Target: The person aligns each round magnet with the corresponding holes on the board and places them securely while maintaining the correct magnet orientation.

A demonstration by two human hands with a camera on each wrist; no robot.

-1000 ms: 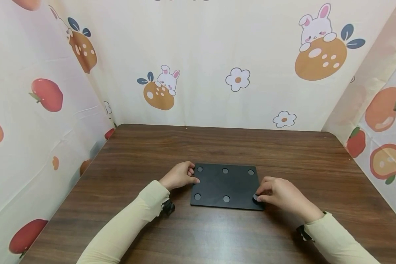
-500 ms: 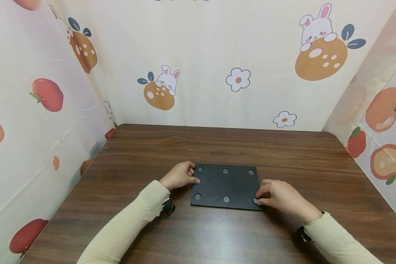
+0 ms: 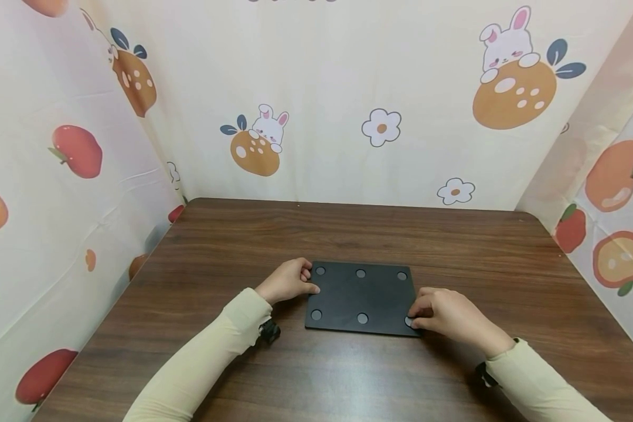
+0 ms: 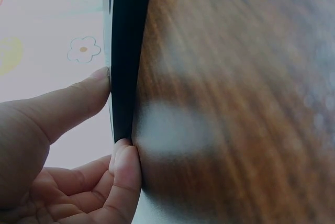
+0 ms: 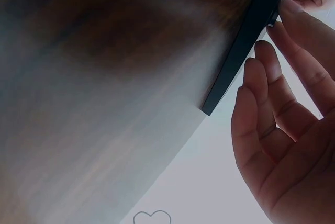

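A flat black rectangular board (image 3: 343, 297) lies on the table, with round grey discs such as the near middle one (image 3: 362, 318) set along its long sides. My left hand (image 3: 289, 280) grips the board's left edge; in the left wrist view its thumb (image 4: 78, 96) presses the top face and its fingers touch the edge. At the near right corner my right hand (image 3: 451, 313) pinches a grey-topped disc (image 3: 408, 321) between thumb and index finger. That disc sits flat on the board, partly hidden by the fingertips. In the right wrist view the other fingers are loosely bent beside the board.
The brown wood-grain table (image 3: 316, 375) extends around the board on all sides. Behind it hangs a cream curtain (image 3: 327, 88) printed with rabbits, fruit and flowers, with more printed cloth at the left and right. A black wrist device (image 3: 269, 331) is strapped at my left cuff.
The disc in my right hand was tilted up at the corner one second ago and now lies flat, my fingers slightly lower. My left hand and the board have stayed put.
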